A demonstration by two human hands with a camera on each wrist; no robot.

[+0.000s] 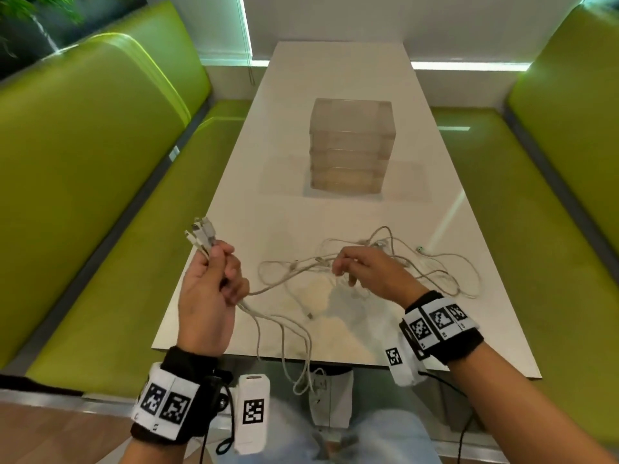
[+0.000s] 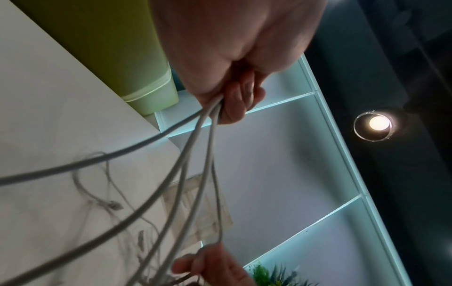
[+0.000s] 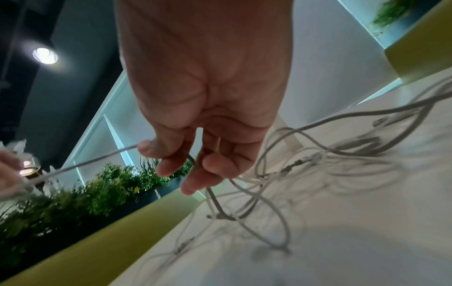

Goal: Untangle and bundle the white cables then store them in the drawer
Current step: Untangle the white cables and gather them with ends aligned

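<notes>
White cables [image 1: 385, 262] tangled on tabletop [image 1: 335, 78] beneath right hand [image 1: 365, 269], which pinches one strand; left hand [image 1: 209, 289] grips gathered plug ends, strand running left-right between.

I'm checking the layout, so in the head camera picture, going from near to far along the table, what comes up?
Left hand gripping gathered cable ends → right hand pinching a strand → loose tangle of white cables on the table → clear stack of drawers.

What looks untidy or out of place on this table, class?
The white cables lie in a knotted tangle on the table, and some strands held by the left hand droop over the table's near edge. The drawer unit stands square.
</notes>
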